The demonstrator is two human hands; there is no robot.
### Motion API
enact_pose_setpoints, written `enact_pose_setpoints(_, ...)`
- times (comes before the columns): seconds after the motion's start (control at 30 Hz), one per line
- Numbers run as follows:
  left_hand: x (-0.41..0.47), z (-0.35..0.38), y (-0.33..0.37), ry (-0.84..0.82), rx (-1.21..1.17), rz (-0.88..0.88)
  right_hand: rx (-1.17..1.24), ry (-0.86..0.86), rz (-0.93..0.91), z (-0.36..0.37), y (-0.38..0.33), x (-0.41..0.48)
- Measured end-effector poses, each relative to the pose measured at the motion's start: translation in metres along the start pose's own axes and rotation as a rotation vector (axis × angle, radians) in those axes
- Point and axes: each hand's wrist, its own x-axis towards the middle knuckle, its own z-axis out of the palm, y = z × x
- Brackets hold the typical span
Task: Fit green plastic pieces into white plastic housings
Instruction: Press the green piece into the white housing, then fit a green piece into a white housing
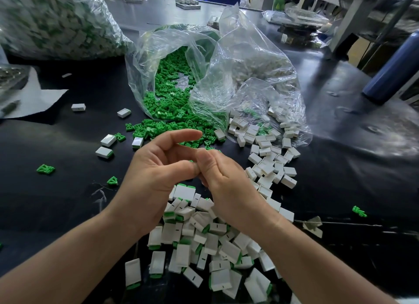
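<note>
My left hand (156, 170) and my right hand (226, 181) meet over the black table, above a heap of white housings with green pieces fitted (204, 247). My right hand's fingers are curled and pinch at the meeting point, where a sliver of a green piece (191, 161) shows; the rest is hidden. My left hand is loosely curved, forefinger stretched out and thumb against my right fingers. Loose green pieces (167, 108) spill from a clear bag (158, 43). Empty white housings (267, 161) spill from a second clear bag (260, 81) on the right.
A large clear bag of finished parts (56, 20) fills the back left. Stray housings (108, 140) and green pieces (45, 169) lie on the left. White paper (43, 97) and a pen (9, 107) sit far left. A dark blue cylinder (390, 65) stands right.
</note>
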Motion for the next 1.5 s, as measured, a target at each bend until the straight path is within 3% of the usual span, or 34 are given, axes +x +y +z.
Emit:
enact_pose_setpoints(0.27,0.002,-0.003,0.001,-0.001,0.020,-0.035,0.168,-0.077,0.097,-0.014,0.000,0.003)
enact_pose_setpoints(0.47,0.003,-0.004,-0.001,0.068,0.048,-0.066,0.181,0.041,0.160,-0.027,0.002,0.008)
enact_pose_setpoints(0.7,0.001,-0.005,0.004,0.045,0.126,-0.046,-0.028,0.114,0.136,-0.028,0.011,0.012)
enact_pose_setpoints(0.83,-0.005,-0.003,0.009,-0.165,0.214,0.002,-0.213,0.166,0.130,-0.034,0.017,0.017)
enact_pose_setpoints(1.0,0.003,-0.005,0.004,0.033,0.214,-0.044,-0.506,0.264,0.101,-0.049,0.026,0.024)
enact_pose_setpoints(1.17,0.004,-0.005,0.004,0.074,0.230,-0.049,-0.761,0.236,0.165,-0.055,0.039,0.034)
enact_pose_setpoints(1.33,0.005,-0.005,0.004,0.076,0.228,-0.052,-0.868,0.038,0.222,-0.051,0.050,0.040)
enact_pose_setpoints(1.5,0.006,-0.006,0.001,0.105,0.228,-0.056,-0.788,0.111,0.144,-0.052,0.048,0.039)
